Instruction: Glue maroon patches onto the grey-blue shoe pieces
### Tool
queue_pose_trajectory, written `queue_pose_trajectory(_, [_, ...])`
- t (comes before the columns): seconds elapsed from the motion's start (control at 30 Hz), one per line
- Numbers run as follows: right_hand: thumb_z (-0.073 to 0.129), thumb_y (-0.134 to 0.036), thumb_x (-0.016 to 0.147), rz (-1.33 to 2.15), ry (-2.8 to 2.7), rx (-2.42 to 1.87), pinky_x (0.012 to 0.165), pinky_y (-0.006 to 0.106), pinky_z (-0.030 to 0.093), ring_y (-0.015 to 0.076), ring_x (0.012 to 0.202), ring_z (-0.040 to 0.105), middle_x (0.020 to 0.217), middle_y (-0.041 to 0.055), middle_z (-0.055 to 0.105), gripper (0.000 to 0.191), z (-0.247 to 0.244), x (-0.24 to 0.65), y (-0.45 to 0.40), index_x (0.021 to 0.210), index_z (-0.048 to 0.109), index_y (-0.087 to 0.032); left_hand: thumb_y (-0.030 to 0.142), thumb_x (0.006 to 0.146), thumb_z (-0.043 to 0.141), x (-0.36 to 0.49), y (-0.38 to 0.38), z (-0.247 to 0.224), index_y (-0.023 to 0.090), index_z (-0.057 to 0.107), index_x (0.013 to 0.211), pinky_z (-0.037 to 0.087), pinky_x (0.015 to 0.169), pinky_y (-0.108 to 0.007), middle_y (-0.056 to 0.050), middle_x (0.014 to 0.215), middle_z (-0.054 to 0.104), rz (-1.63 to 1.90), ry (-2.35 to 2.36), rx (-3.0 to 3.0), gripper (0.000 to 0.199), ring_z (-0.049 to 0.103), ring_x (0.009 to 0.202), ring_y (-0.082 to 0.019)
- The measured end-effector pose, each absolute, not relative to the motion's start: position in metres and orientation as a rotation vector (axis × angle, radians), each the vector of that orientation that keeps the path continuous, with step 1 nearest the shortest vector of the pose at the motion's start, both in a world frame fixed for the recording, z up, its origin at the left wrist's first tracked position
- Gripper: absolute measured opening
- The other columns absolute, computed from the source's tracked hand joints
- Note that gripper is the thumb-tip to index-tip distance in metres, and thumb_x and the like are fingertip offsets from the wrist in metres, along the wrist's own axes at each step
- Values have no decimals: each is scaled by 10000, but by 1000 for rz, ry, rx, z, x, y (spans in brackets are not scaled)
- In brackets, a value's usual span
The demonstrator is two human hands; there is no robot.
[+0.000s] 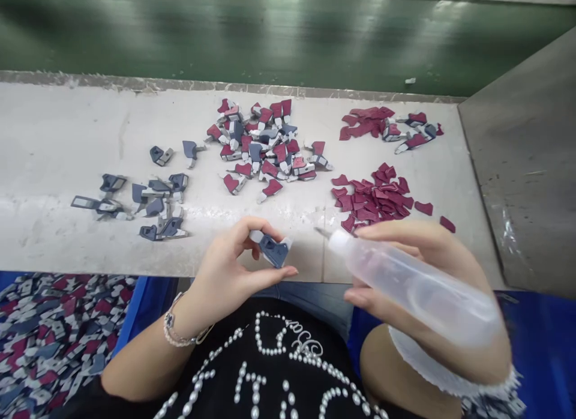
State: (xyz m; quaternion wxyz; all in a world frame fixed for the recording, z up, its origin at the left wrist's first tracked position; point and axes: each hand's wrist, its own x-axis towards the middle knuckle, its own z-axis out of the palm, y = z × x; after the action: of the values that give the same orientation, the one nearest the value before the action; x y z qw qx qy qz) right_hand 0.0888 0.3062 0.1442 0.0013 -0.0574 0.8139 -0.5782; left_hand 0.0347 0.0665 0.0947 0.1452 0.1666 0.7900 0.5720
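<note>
My left hand (pixel 229 269) pinches a small grey-blue and white stitched fabric piece (pixel 273 251) between thumb and fingertips. My right hand (pixel 418 269) wraps around a translucent plastic squeeze bottle (pixel 405 281), whose thin metal nozzle (pixel 322 232) points up and left toward that piece, with a gap between them. Beyond the hands lie a heap of joined maroon and grey pieces (pixel 258 146), loose maroon cut pieces (pixel 371 200) and grey pieces (pixel 162 203). My right hand's fingers hide the lower edge of the maroon pile.
The pieces lie on a white worktable (pixel 76 137) with a rough far edge. Behind it runs a green belt (pixel 279 41). A grey metal panel (pixel 524 161) stands at the right. A blue bin (pixel 144 311) of mixed pieces sits low at the left, and blue surface shows low at the right.
</note>
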Motion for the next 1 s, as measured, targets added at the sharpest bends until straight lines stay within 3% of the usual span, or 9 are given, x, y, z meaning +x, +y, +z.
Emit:
queue_pose_trajectory(0.13, [825,-457,781,-2072,2134,-297,869,360,595,262,1134,652,1355,36,611,688,115,69,315,1390,512,-385,332,678,896,28,56,76,250,589,990,558,640,-239,2,947,658,1656,2227,274,445,648,761,-137])
queue_pose_trajectory(0.2, [662,-389,942,-2071,2121,-246,960,413,557,233,1117,668,1234,30,683,524,98,55,308,1424,457,-382,336,699,880,24,52,66,247,566,983,571,650,-242,17,879,644,1720,2105,157,433,649,737,-134])
queue_pose_trajectory(0.23, [665,-330,945,-2011,2220,-214,1027,434,518,226,1161,651,1230,36,690,589,91,48,303,1471,402,-368,336,713,870,22,50,62,248,556,991,575,664,-244,25,845,634,1745,2052,118,429,647,729,-132])
queue_pose_trajectory(0.3, [709,-260,907,-1874,2420,-207,1126,459,429,231,1259,594,1253,55,689,557,79,32,291,1420,495,-304,345,734,853,20,48,54,251,542,1023,573,685,-244,29,845,632,1776,1981,80,435,641,739,-129])
queue_pose_trajectory(0.43, [756,-189,846,-1720,2531,-283,1051,404,510,219,1185,655,1233,46,719,327,68,13,274,1159,678,-246,397,796,793,18,43,45,259,523,1116,555,742,-261,-3,980,655,1767,1909,69,441,641,814,-142])
queue_pose_trajectory(0.57, [797,-160,789,-1483,2661,-256,1024,359,532,205,1196,647,1332,45,670,563,73,16,288,1303,588,-255,435,849,727,18,39,44,264,508,1177,537,797,-291,-17,988,681,1694,1925,97,430,656,842,-161])
queue_pose_trajectory(0.7, [598,-163,934,-1071,2929,100,996,485,511,277,1120,639,1181,134,684,312,78,21,316,1245,609,-159,433,873,688,19,39,53,272,534,1176,532,822,-320,-31,1050,687,1640,2011,118,376,670,877,-181])
queue_pose_trajectory(0.8, [609,-227,948,-707,3024,290,988,572,471,340,1107,612,1094,175,671,269,76,16,321,1174,635,-84,409,865,687,23,44,63,276,573,1141,540,809,-327,-31,1074,690,1626,2049,94,327,669,861,-181])
queue_pose_trajectory(1.0, [628,-278,975,-334,2954,254,922,455,546,229,1061,655,1158,73,672,197,70,1,309,1123,653,-150,390,830,722,33,52,72,276,611,1080,563,761,-316,-26,1095,671,1575,2101,87,297,656,807,-163])
